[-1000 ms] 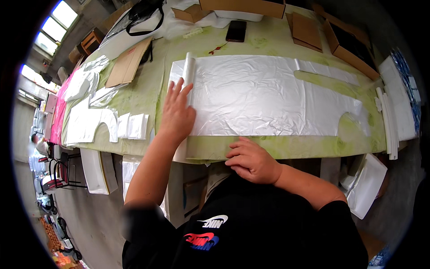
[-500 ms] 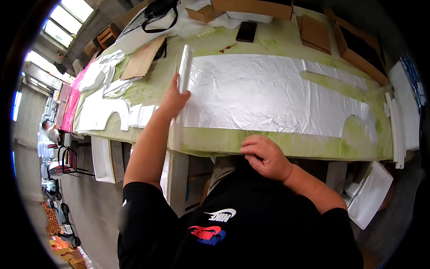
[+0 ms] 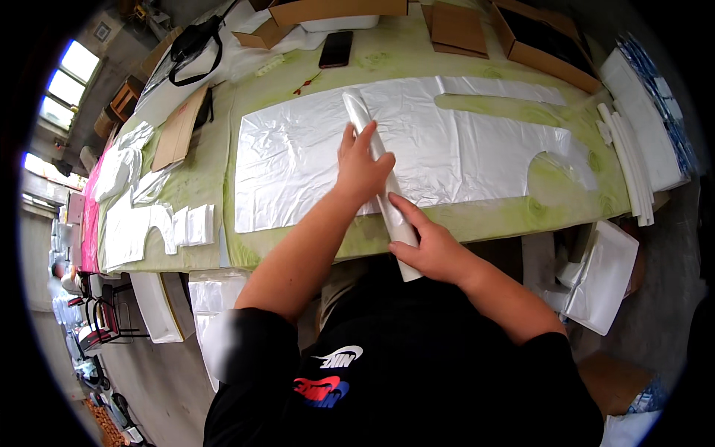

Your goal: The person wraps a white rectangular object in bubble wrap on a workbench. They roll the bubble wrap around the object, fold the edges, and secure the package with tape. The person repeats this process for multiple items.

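Note:
A thin white plastic apron (image 3: pixel 298 141) is spread flat on the table, its straps and curved neck cut-out toward the right. Slanting across it, a rolled-up white plastic tube (image 3: pixel 392 211) reaches past the table's near edge toward my body. My left hand (image 3: pixel 363 165) grips the roll near its middle, fingers partly hidden behind it. My right hand (image 3: pixel 434 246) holds the roll's near end, thumb and fingers on either side of it.
Folded white plastic aprons (image 3: pixel 141 232) lie at the table's left, near a cardboard piece (image 3: pixel 181 130). A phone (image 3: pixel 337 49) and an open cardboard box (image 3: pixel 547 45) lie along the far side. Several white rolls (image 3: pixel 625 164) rest at the right edge; a white bin (image 3: pixel 607 283) is below.
The roll has moved right from the apron's left end to over its middle, and now slants. My right hand has come up from near my body and taken hold of its near end.

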The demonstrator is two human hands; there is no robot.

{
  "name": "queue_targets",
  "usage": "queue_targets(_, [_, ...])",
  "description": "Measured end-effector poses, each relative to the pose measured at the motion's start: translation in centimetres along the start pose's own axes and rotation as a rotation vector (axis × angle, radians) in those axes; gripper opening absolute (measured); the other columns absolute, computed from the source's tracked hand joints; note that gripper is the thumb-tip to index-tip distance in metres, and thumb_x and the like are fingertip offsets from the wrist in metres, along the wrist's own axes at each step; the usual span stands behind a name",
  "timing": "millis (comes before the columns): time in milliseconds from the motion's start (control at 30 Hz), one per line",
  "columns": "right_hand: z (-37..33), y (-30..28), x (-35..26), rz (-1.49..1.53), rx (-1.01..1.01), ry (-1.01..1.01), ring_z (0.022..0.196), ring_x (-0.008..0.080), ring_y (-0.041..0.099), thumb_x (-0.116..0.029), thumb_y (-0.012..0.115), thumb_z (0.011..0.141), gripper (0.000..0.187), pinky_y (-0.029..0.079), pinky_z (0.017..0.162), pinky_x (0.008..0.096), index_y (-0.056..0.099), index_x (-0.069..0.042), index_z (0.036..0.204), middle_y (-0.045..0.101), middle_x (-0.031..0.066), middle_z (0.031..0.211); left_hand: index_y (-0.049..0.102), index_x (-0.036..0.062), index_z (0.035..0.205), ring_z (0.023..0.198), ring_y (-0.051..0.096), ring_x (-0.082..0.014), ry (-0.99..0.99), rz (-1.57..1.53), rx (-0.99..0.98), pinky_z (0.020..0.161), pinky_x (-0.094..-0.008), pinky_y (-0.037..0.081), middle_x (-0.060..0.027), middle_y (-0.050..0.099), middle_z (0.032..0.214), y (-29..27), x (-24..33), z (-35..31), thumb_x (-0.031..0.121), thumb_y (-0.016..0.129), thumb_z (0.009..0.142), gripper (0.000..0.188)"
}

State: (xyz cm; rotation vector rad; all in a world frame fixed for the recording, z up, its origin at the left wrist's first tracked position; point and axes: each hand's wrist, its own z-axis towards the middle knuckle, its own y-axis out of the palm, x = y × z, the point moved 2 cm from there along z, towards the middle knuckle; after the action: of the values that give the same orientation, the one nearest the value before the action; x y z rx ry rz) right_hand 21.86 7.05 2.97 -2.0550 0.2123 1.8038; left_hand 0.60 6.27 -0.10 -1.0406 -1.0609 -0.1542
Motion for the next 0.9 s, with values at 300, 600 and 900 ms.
queue_targets(300, [-5.3,-3.4,2.8,0.375,0.047,0.175,0.136,0.0225,0.051,-0.008,0.061,0.093,0.078,0.040,0.114,0.0348,0.031,-0.012,0.165,0.048,0.0139,0.155,0.061,0.0110,0.146,0.140,0.051,-0.0285,0.173,-0.342,-0.008,0.112,-0.0340,0.041,-0.0174,0.051,0.155,-0.2,-5.5,11.4,0.029,0.071,0.097,0.054])
queue_targets(600, [-6.1,-3.9,2.2,0.080,0.084,0.137,0.135,0.0272,0.054,-0.014,0.064,0.091,0.082,0.042,0.112,0.0373,0.028,-0.013,0.165,0.053,0.0190,0.151,0.061,0.0042,0.143,0.123,0.062,-0.0231,-0.246,-0.184,-0.303,0.105,-0.0315,0.046,-0.0122,0.066,0.136,-0.8,-3.2,13.6,0.029,0.064,0.095,0.054])
queue_targets(900, [-14.0,-7.0,1.6,-0.226,0.005,0.502,0.112,0.0384,0.069,-0.023,0.071,0.086,0.093,0.053,0.098,0.0429,0.024,-0.018,0.165,0.067,0.0275,0.124,0.073,0.0070,0.123,0.144,0.043,-0.0318,0.032,0.380,-0.106,0.119,-0.0408,0.036,-0.0060,0.054,0.153,1.0,-2.2,11.6,0.032,0.056,0.091,0.043])
